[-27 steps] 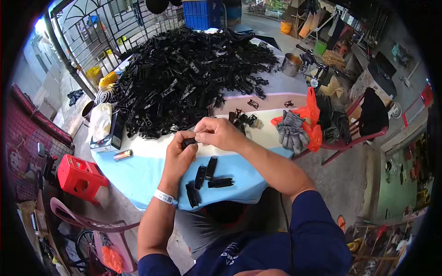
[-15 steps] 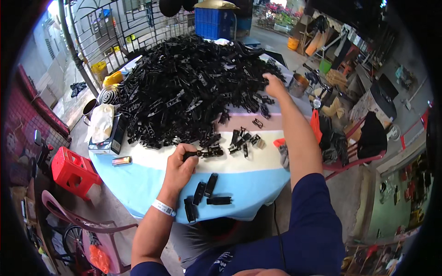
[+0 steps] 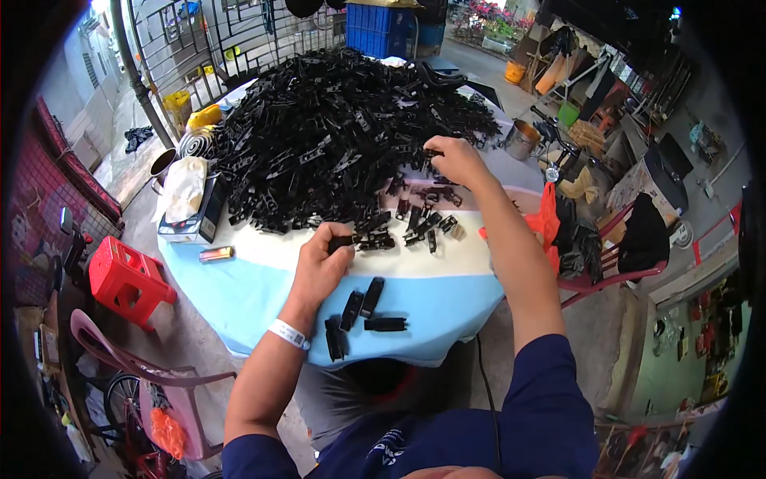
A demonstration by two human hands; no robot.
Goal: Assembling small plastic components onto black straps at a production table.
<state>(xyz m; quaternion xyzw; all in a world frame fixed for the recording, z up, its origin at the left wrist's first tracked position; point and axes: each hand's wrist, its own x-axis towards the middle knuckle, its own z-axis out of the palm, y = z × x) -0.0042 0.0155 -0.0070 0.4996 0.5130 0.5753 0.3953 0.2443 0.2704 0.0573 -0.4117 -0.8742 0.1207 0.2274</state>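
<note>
A large heap of black plastic parts [image 3: 319, 144] covers the far half of the table. My left hand [image 3: 321, 267] is closed around a black plastic part [image 3: 341, 241], close to the heap's near edge. Bent over the heap's right side, my right hand [image 3: 461, 162] has its fingers drawn together; dark pieces lie right at the fingertips, and what they pinch is hidden. Between the hands lies a loose cluster of small black pieces [image 3: 416, 230]. Several longer black parts [image 3: 372, 297] rest on the blue stripe of the cloth nearest me.
The striped tablecloth [image 3: 255, 295] covers a round table. At its left edge are a box with a white cloth [image 3: 185, 191] and a small orange-and-silver pack [image 3: 216, 254]. A red stool [image 3: 128, 279] stands left, a metal can [image 3: 523, 140] far right, a red bag [image 3: 546, 219] at right.
My right hand has moved left and slightly toward me along the heap's right side, its fingers more drawn in. My left hand keeps its hold on the black part. The whole view has shifted slightly.
</note>
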